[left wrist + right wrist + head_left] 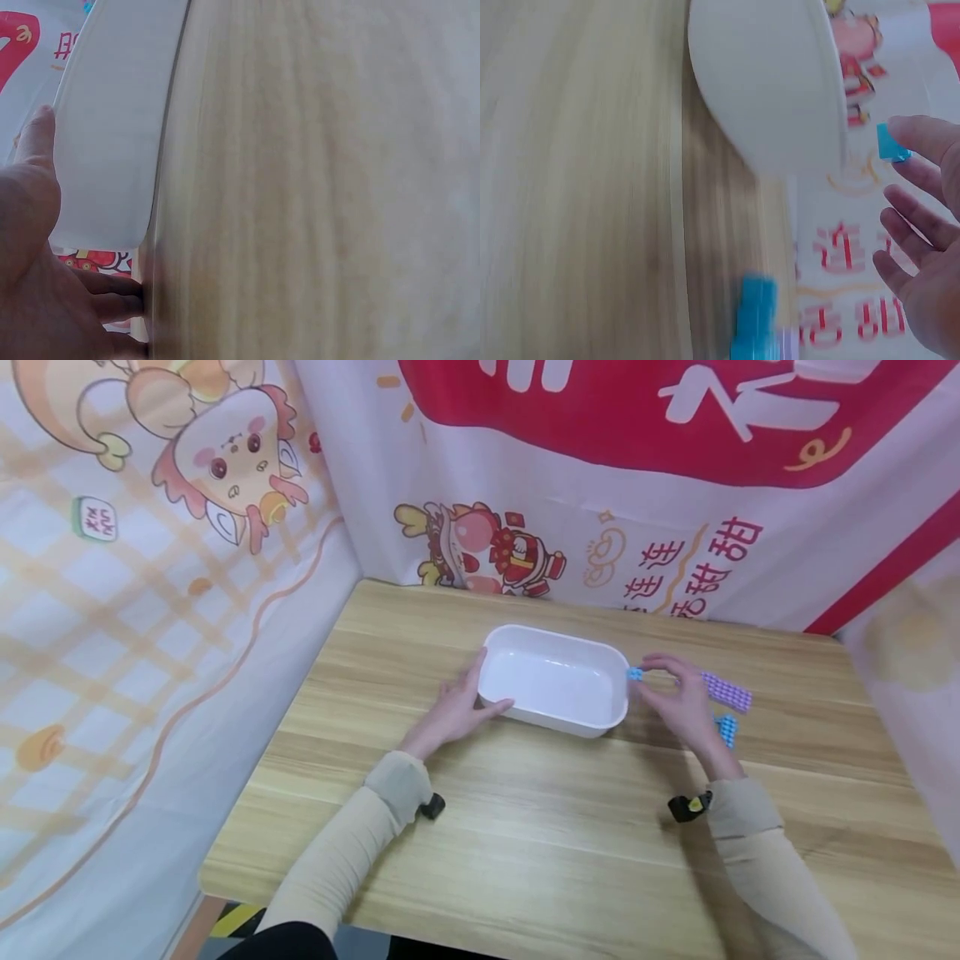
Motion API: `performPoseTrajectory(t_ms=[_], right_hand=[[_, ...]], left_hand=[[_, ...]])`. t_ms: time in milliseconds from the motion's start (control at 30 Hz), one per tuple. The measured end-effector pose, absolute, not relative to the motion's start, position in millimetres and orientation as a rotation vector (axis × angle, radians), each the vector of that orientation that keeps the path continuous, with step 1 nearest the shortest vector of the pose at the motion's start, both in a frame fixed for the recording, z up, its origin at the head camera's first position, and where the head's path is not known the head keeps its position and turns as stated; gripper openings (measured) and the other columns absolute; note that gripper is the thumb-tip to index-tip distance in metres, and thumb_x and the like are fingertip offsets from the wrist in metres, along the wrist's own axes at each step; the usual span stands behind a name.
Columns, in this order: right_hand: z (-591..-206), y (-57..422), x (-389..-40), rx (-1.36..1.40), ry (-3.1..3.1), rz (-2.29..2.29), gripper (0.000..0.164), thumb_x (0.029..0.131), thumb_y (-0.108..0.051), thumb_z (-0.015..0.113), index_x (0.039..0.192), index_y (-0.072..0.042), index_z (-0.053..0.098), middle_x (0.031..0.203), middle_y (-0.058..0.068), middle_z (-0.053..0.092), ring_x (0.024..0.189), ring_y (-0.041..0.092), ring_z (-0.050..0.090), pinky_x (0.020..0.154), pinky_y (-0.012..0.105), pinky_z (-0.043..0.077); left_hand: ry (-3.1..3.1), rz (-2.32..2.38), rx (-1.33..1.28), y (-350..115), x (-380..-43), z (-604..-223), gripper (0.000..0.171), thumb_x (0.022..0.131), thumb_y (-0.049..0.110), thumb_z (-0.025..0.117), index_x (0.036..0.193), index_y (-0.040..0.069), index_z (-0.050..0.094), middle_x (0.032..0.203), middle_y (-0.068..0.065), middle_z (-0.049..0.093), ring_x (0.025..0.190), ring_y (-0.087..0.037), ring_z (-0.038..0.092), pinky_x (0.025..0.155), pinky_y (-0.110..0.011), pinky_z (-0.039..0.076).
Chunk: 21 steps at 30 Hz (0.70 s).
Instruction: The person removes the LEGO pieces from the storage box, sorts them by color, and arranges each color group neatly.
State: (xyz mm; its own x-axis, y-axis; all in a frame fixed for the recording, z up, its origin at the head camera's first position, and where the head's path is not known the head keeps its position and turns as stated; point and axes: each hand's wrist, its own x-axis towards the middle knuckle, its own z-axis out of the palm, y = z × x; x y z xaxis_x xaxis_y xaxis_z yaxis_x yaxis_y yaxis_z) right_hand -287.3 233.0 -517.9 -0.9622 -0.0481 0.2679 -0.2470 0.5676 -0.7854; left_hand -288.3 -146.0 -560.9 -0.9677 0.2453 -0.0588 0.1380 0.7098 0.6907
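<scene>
A white oblong tub (553,682) stands on the table, its inside bare. My left hand (455,712) rests against its left end, thumb laid along the front wall and index finger along the side; in the left wrist view the other fingers (116,306) reach down at the tabletop. My right hand (686,703) pinches a small light-blue toy brick (890,144) between thumb and index finger, close by the tub's right rim. Its remaining fingers spread loosely. Behind that hand lie a studded purple strip of bricks (727,692) and a blue brick piece (727,729), partly covered by the wrist.
The wood-grain table (525,843) meets a printed cloth (570,552) at the back. Another patterned cloth (172,610) hangs along the left side. Each wrist wears a small black camera, such as the right one (688,807).
</scene>
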Motion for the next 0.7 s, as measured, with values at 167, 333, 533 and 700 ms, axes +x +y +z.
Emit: performPoseTrajectory(t_ms=[167,333,533,700], right_hand=[[-527,273,-279,0.163,-2.518,1.262,0.031,0.095,-0.007,0.085,0.122,0.006,0.076,0.137,0.018,0.071,0.125,0.005,0.06,0.119,0.03,0.048],[-545,322,-270,0.08,-2.499,1.244,0.031,0.096,-0.006,0.083,0.122,0.01,0.074,0.117,-0.018,0.066,0.111,-0.015,0.053,0.103,0.011,0.042],[-561,370,-252,-0.071,-2.592,1.202,0.042,0.103,-0.018,0.078,0.131,0.011,0.069,0.114,-0.032,0.054,0.112,-0.016,0.045,0.111,0.024,0.04],[-570,394,-238,-0.206,-2.658,1.242,0.044,0.105,-0.026,0.077,0.133,0.008,0.067,0.115,-0.026,0.054,0.107,-0.013,0.05,0.102,0.01,0.044]], left_hand=[[2.766,1.102,0.317,-146,-287,-560,0.116,0.1,0.072,0.065,0.178,0.027,-0.006,0.186,-0.015,0.014,0.172,-0.041,0.019,0.139,-0.068,-0.004],[2.774,1.086,0.318,-146,-288,-561,0.116,0.1,0.073,0.065,0.178,0.026,-0.007,0.186,-0.014,0.011,0.172,-0.041,0.018,0.14,-0.067,-0.003],[2.779,1.089,0.31,-145,-288,-562,0.117,0.099,0.072,0.066,0.178,0.026,-0.007,0.187,-0.014,0.01,0.171,-0.042,0.02,0.14,-0.067,-0.002],[2.78,1.087,0.313,-144,-289,-562,0.117,0.099,0.073,0.066,0.178,0.027,-0.007,0.187,-0.014,0.009,0.171,-0.041,0.019,0.14,-0.067,-0.002]])
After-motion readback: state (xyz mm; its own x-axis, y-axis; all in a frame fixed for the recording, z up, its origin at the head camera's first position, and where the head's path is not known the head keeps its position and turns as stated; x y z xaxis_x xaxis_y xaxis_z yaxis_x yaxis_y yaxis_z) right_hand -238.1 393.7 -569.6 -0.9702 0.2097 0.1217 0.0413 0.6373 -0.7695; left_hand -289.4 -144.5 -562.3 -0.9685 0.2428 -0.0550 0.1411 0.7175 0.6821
